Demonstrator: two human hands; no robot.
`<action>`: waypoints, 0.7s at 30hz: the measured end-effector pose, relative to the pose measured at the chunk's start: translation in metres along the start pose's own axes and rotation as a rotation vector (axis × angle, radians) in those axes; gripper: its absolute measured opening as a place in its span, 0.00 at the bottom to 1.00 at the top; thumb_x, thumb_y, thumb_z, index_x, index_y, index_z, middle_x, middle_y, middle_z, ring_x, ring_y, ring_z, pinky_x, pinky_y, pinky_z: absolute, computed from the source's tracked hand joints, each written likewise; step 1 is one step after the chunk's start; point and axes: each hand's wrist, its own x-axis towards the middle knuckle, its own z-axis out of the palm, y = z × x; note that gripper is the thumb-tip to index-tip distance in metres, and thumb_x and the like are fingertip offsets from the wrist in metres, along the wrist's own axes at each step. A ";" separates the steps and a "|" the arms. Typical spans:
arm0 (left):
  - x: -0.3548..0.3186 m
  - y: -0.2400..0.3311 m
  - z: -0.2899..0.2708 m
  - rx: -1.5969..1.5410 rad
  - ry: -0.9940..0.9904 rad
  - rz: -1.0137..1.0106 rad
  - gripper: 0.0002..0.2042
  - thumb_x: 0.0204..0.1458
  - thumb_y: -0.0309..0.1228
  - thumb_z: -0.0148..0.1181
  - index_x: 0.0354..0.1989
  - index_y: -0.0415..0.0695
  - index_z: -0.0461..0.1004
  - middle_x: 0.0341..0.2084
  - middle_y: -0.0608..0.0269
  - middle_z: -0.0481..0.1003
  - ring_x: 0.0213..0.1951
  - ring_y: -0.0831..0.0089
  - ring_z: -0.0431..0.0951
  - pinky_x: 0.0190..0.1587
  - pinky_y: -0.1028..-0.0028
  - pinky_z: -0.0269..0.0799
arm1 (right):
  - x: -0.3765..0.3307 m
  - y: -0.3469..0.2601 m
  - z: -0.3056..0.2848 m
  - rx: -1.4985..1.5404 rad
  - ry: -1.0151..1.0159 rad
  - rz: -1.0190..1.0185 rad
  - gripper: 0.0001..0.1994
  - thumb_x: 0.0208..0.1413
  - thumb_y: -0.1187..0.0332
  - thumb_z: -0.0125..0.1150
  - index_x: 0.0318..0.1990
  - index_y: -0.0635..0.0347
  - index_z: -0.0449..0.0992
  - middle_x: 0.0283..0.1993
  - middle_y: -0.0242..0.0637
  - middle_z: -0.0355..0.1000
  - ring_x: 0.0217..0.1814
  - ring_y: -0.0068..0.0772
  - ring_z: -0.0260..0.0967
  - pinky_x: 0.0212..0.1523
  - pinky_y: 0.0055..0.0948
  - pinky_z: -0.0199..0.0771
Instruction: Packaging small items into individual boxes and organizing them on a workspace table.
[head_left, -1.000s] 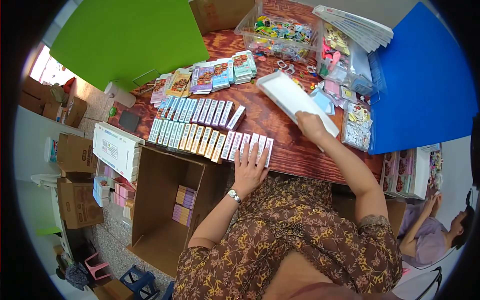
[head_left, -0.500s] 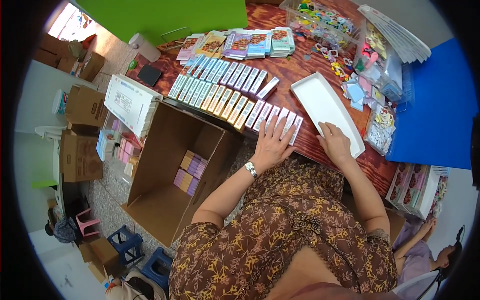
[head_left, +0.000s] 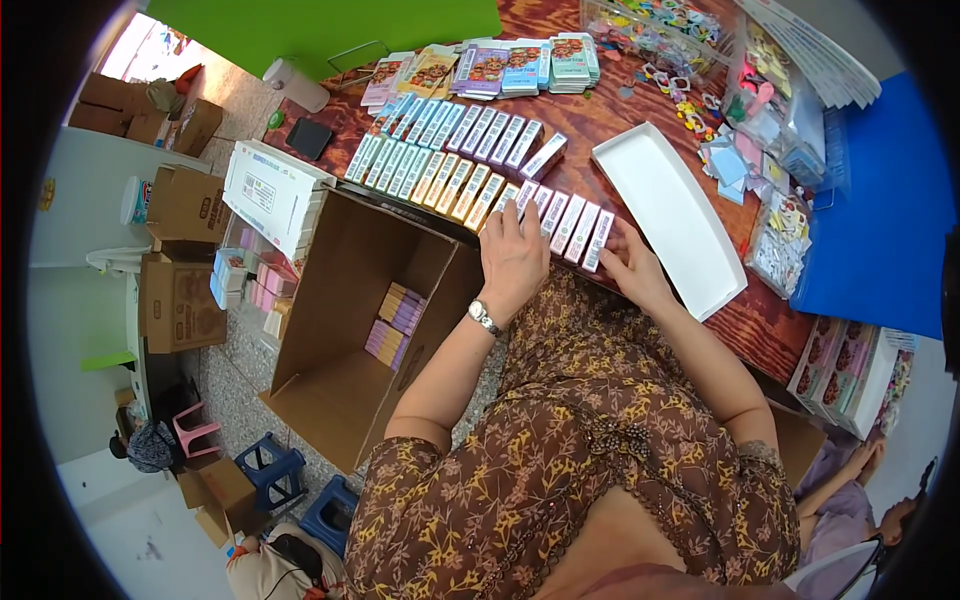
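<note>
A row of small upright lilac-and-white boxes [head_left: 567, 228] stands at the near table edge. My left hand [head_left: 515, 255], a watch on its wrist, has bent fingers on the left end of this row, beside the yellow boxes [head_left: 456, 188]. At the row's right end my right hand [head_left: 637, 272] holds the last box, fingers behind and thumb in front. Together the hands bracket the row. Just right of my right hand lies a shallow white tray [head_left: 668, 215] with nothing in it. Green boxes [head_left: 388, 168] and purple boxes [head_left: 492, 135] continue the rows to the left and behind.
An open cardboard carton [head_left: 335, 300] with bundled boxes inside stands below the table's left edge. Flat printed packs [head_left: 525, 68] lie at the back. Clear bins of small colourful pieces [head_left: 780, 235] and a blue panel [head_left: 870, 220] are at right. A person [head_left: 845, 515] sits at lower right.
My right hand has left the white tray and moved left onto the end box. My left hand has slid from the top of the lilac boxes to their left end.
</note>
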 end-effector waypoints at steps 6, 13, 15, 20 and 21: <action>0.000 -0.004 0.002 -0.096 0.003 0.005 0.26 0.52 0.31 0.63 0.58 0.33 0.67 0.52 0.40 0.70 0.51 0.46 0.68 0.55 0.53 0.67 | -0.009 -0.008 0.006 0.149 0.017 -0.049 0.38 0.61 0.71 0.61 0.74 0.66 0.47 0.54 0.48 0.74 0.44 0.29 0.77 0.44 0.27 0.80; 0.001 0.004 0.000 -0.164 -0.021 -0.023 0.28 0.52 0.32 0.64 0.60 0.33 0.65 0.51 0.41 0.69 0.51 0.46 0.68 0.56 0.54 0.66 | -0.006 -0.001 0.011 0.244 0.039 -0.004 0.35 0.63 0.70 0.59 0.74 0.64 0.49 0.54 0.46 0.74 0.43 0.28 0.77 0.44 0.29 0.80; 0.001 0.006 0.001 -0.225 -0.022 -0.077 0.29 0.52 0.32 0.64 0.61 0.33 0.65 0.50 0.41 0.69 0.51 0.46 0.68 0.56 0.55 0.66 | -0.007 -0.004 0.010 0.303 0.035 0.031 0.35 0.64 0.68 0.59 0.74 0.63 0.49 0.53 0.45 0.74 0.44 0.28 0.77 0.44 0.29 0.79; -0.013 0.017 0.000 -0.513 0.031 -0.147 0.34 0.54 0.28 0.64 0.67 0.28 0.56 0.51 0.39 0.66 0.51 0.46 0.68 0.56 0.57 0.67 | -0.014 -0.007 0.004 0.422 0.060 0.160 0.31 0.68 0.63 0.55 0.74 0.60 0.52 0.55 0.40 0.70 0.53 0.27 0.72 0.50 0.27 0.77; -0.016 0.023 -0.002 -0.580 0.039 -0.146 0.35 0.52 0.25 0.64 0.67 0.27 0.56 0.52 0.39 0.66 0.52 0.46 0.69 0.56 0.58 0.68 | -0.011 0.005 0.002 0.397 0.019 0.121 0.28 0.72 0.59 0.48 0.74 0.56 0.52 0.63 0.37 0.65 0.59 0.26 0.69 0.52 0.29 0.76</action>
